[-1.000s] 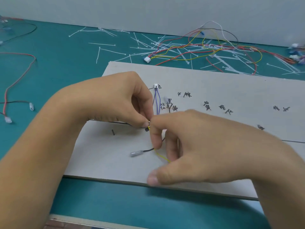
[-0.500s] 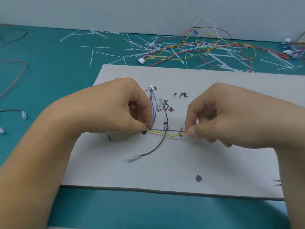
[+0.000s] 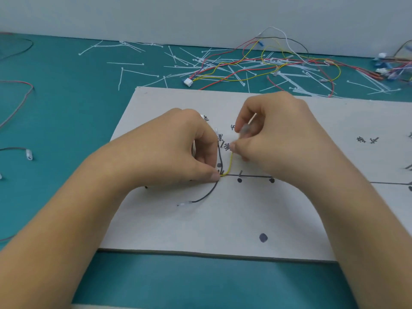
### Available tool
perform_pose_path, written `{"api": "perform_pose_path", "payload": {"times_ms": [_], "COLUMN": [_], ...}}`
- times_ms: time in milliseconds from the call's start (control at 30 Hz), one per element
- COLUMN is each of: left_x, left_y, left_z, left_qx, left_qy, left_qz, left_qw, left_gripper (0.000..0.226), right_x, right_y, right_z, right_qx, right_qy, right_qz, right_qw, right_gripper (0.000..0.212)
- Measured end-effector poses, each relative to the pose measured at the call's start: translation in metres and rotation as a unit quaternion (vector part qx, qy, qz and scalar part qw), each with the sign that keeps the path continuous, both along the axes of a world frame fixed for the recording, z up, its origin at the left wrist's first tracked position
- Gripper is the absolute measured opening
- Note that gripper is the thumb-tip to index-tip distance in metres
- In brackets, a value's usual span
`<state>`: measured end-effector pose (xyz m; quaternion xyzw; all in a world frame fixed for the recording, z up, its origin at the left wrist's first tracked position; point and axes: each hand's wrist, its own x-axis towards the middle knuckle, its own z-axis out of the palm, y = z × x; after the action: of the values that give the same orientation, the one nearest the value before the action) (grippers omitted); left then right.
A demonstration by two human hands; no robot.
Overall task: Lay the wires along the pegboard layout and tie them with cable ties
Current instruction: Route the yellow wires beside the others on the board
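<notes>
Both hands pinching the yellow wire on the board

My left hand (image 3: 174,150) pinches the yellow wire (image 3: 231,162) at the drawn line on the board (image 3: 223,219). My right hand (image 3: 278,139) pinches its other end just above, so it curves up between them. The black wire (image 3: 207,195) trails out below my left thumb, and loose ties (image 3: 124,63) lie on the mat behind.

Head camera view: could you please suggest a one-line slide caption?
Left hand and right hand pinch a yellow wire over the layout board, cable ties scattered behind.
</notes>
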<state>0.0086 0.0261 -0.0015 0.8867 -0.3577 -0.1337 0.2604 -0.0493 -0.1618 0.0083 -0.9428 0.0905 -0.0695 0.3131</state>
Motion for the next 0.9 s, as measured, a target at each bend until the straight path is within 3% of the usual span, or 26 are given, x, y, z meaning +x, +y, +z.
{"api": "perform_pose_path", "payload": {"times_ms": [267, 500, 900], "left_x": [0.004, 0.003, -0.004], "left_y": [0.001, 0.001, 0.002], "left_z": [-0.003, -0.004, 0.001], "left_qx": [-0.024, -0.012, 0.050], "left_qy": [0.011, 0.004, 0.046], "left_qz": [0.027, 0.031, 0.047], "left_qw": [0.999, 0.999, 0.997], "left_gripper": [0.036, 0.041, 0.058], "right_x": [0.010, 0.019, 0.026], "right_y": [0.004, 0.009, 0.008], "right_z": [-0.008, -0.017, -0.024], "right_qx": [0.114, 0.081, 0.108], "right_qy": [-0.043, -0.043, -0.035], "right_qz": [0.026, 0.035, 0.022], "right_qw": [0.992, 0.995, 0.993], "right_gripper": [0.017, 0.017, 0.016]}}
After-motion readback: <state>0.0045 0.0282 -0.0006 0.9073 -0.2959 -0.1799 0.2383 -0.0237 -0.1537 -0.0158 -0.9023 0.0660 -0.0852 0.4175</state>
